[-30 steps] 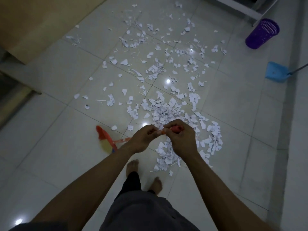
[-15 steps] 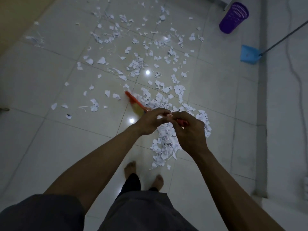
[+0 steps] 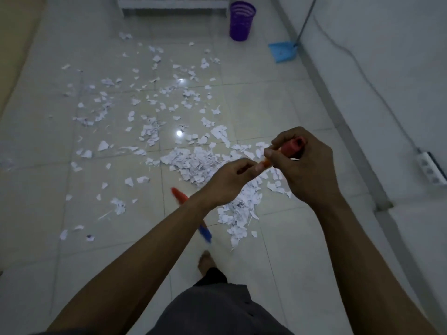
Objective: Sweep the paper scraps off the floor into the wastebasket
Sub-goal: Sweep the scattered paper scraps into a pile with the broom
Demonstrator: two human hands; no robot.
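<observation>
Head view: your broom head [image 3: 180, 197] has swung back toward your feet, and the heap is denser.
Both hands grasp the broom handle [image 3: 294, 147]: your right hand [image 3: 304, 163] wraps its red top and your left hand [image 3: 229, 182] pinches the shaft just below. Half a second ago the bristles sat among the paper scraps [image 3: 193, 163]; now they blur at 7 o'clock of the heap. Loose scraps lie on the floor [image 3: 266, 105] from 9 to 12 o'clock. The wastebasket [image 3: 242, 20] stands well apart at 12 o'clock and the dustpan [image 3: 281, 52] at 1 o'clock, so gathering looks about half done.
</observation>
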